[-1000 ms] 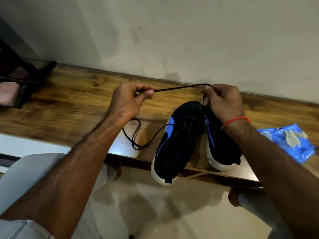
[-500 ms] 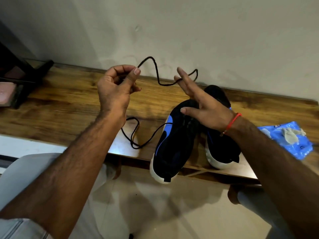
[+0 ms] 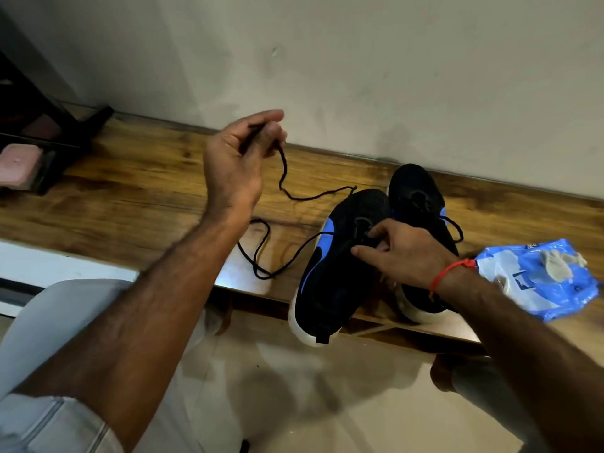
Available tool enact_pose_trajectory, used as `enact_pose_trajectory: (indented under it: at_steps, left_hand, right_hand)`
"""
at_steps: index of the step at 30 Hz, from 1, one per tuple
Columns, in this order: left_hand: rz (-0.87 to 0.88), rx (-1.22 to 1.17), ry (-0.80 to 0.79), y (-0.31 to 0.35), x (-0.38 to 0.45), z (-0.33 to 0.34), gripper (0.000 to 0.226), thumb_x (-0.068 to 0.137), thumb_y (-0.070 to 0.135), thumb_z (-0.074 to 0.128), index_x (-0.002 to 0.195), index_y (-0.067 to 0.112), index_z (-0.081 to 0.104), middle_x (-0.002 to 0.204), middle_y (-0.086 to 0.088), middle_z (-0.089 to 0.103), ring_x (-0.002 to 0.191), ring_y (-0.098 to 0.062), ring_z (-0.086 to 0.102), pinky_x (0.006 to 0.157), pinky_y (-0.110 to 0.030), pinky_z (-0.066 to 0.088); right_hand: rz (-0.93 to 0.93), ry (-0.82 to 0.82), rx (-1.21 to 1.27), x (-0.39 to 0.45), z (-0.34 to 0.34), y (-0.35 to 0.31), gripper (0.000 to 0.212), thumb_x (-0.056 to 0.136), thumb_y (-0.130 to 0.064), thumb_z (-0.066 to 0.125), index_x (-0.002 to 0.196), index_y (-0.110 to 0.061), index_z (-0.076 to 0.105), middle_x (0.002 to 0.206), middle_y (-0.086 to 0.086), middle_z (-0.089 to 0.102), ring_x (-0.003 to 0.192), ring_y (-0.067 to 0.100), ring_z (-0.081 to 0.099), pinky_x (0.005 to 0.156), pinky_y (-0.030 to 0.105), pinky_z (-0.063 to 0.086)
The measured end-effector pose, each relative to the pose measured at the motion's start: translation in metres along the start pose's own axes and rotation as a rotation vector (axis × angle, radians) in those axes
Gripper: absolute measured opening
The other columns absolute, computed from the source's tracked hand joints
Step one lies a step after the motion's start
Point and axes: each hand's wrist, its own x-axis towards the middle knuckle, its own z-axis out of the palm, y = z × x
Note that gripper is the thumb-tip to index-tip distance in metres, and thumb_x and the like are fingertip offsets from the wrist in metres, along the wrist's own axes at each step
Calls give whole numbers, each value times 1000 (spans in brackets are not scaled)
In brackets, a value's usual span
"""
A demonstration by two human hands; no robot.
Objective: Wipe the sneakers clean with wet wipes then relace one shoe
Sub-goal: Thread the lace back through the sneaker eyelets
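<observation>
Two black sneakers with blue side marks and white soles stand side by side on the wooden shelf (image 3: 137, 197), heels over its front edge. My left hand (image 3: 235, 158) is raised above the shelf and pinches one end of a loose black lace (image 3: 287, 191), which trails down in a loop to the left sneaker (image 3: 330, 273). My right hand (image 3: 402, 253) is down on the left sneaker's tongue area, fingers curled and pinching at the lacing. The right sneaker (image 3: 415, 191) stands just behind it, partly hidden by my wrist.
A blue wet-wipe pack (image 3: 539, 282) with a crumpled used wipe (image 3: 555, 263) on top lies at the right end of the shelf. A dark stand with a pink block (image 3: 19, 161) is at the far left. A pale wall runs behind; tiled floor below.
My right hand let go of the lace in the air and dropped onto the left sneaker. My left hand moved right, still pinching the lace end, and the lace now hangs slack.
</observation>
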Motion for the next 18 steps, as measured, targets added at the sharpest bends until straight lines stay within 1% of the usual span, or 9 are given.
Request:
enact_pose_trajectory:
  at_steps: [2, 4, 5, 7, 9, 12, 14, 16, 18]
  left_hand:
    - [60, 232, -163, -5, -8, 6, 30, 93, 14, 71, 123, 12, 70, 97, -1, 77, 89, -9, 73, 82, -31, 62]
    - [33, 389, -316, -13, -20, 15, 36, 89, 18, 76, 124, 21, 69, 93, 5, 78, 88, -3, 74, 80, -32, 63]
    - [2, 432, -380, -17, -27, 19, 33, 87, 19, 77, 119, 24, 71, 90, 7, 78, 85, -1, 73, 79, -32, 63]
    - [-10, 496, -488, -26, -38, 25, 20, 87, 19, 78, 106, 23, 75, 82, 12, 76, 78, 4, 71, 78, -29, 62]
    - [14, 572, -577, -33, -46, 29, 14, 89, 20, 76, 103, 21, 79, 82, 16, 74, 77, 7, 67, 80, -22, 58]
    - [1, 669, -630, -37, -52, 30, 19, 91, 21, 74, 109, 19, 79, 98, 8, 76, 84, 5, 65, 80, -11, 52]
    - [-37, 639, -613, -37, -54, 30, 20, 91, 18, 74, 111, 17, 78, 92, 7, 77, 76, 8, 66, 75, -6, 51]
    - [-52, 609, -578, -36, -56, 30, 14, 89, 18, 77, 103, 20, 78, 79, 9, 75, 71, 6, 68, 73, -13, 55]
    - [-47, 661, -571, -36, -58, 32, 7, 88, 26, 78, 95, 26, 78, 78, 15, 71, 73, 5, 64, 70, -17, 54]
  right_hand:
    - [-32, 26, -3, -1, 4, -2, 54, 88, -53, 65, 129, -19, 56, 110, -2, 64, 95, 11, 59, 65, 15, 42]
    - [-72, 64, 19, -3, 6, -5, 52, 89, -46, 66, 132, -17, 57, 115, 0, 65, 99, 10, 59, 73, 14, 44]
    - [-99, 87, 20, -3, 8, -7, 49, 90, -42, 66, 130, -15, 59, 115, 0, 66, 101, 11, 60, 77, 16, 46]
    - [-151, 143, -5, -3, 13, -11, 38, 91, -36, 65, 120, -11, 66, 109, 3, 69, 100, 15, 63, 83, 24, 50]
    - [-191, 199, -33, -1, 22, -13, 31, 88, -33, 66, 109, -10, 70, 102, 6, 71, 97, 20, 63, 85, 31, 52]
    - [-202, 236, -32, 4, 31, -11, 29, 85, -31, 67, 107, -13, 71, 103, 7, 69, 99, 22, 62, 87, 31, 51]
    - [-190, 253, -5, 7, 32, -9, 26, 86, -30, 68, 105, -13, 72, 102, 6, 69, 99, 20, 63, 86, 29, 51]
    - [-179, 275, 23, 7, 32, -8, 22, 87, -29, 69, 102, -14, 73, 98, 4, 71, 95, 17, 64, 81, 24, 49]
    - [-160, 299, 58, 7, 33, -7, 18, 87, -30, 69, 97, -15, 74, 93, 1, 72, 90, 14, 64, 76, 20, 46]
